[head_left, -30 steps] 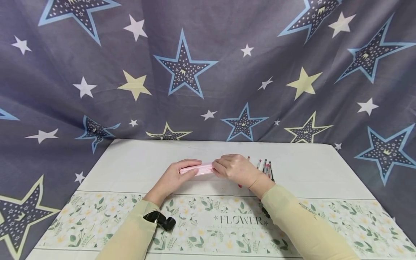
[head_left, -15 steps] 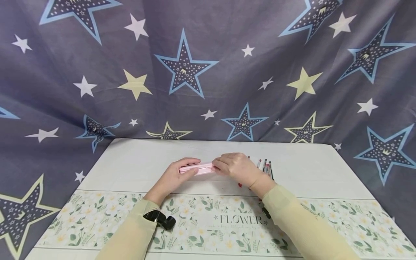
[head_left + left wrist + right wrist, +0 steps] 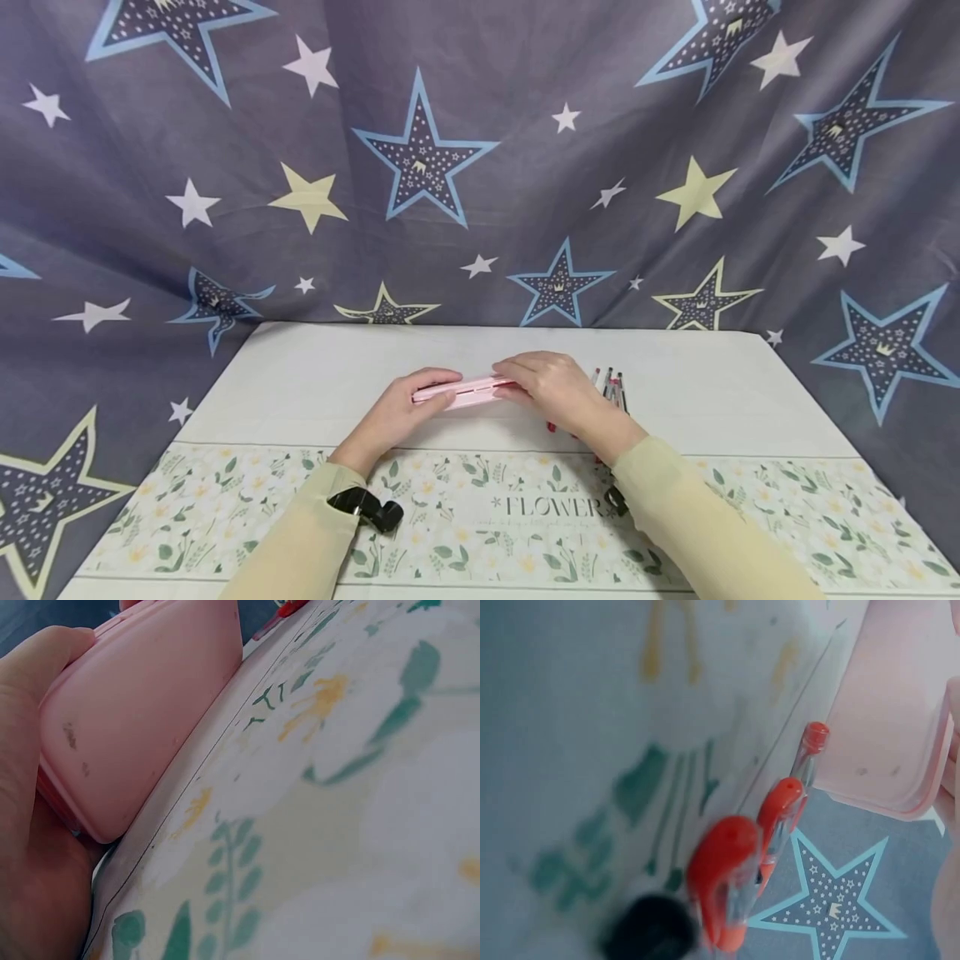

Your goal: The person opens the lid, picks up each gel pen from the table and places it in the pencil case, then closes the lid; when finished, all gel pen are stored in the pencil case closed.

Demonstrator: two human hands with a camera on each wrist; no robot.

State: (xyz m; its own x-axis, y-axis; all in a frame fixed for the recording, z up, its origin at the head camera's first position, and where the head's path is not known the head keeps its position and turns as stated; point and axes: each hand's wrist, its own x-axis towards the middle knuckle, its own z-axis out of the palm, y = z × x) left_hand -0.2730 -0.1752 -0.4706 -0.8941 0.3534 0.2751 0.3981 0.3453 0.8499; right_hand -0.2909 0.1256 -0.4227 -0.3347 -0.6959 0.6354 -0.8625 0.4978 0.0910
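Basically, left hand (image 3: 393, 410) is clamping pink plastic case (image 3: 468, 395) at nine o'clock, right hand (image 3: 561, 393) pinching at three, probably for steadiness, pens (image 3: 724, 859) lying just beyond.

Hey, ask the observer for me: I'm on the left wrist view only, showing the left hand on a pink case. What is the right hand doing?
Observer: In the head view, the right hand grips the other end of the pink case.
Operator: Is anything lying beyond that end?
Observer: Yes, several pens lie to the right of the case, partly hidden by the right hand.
Operator: My view shows a flowery print. Any lettering on it?
Observer: Yes, the head view shows the word FLOWER in capitals on the floral band.
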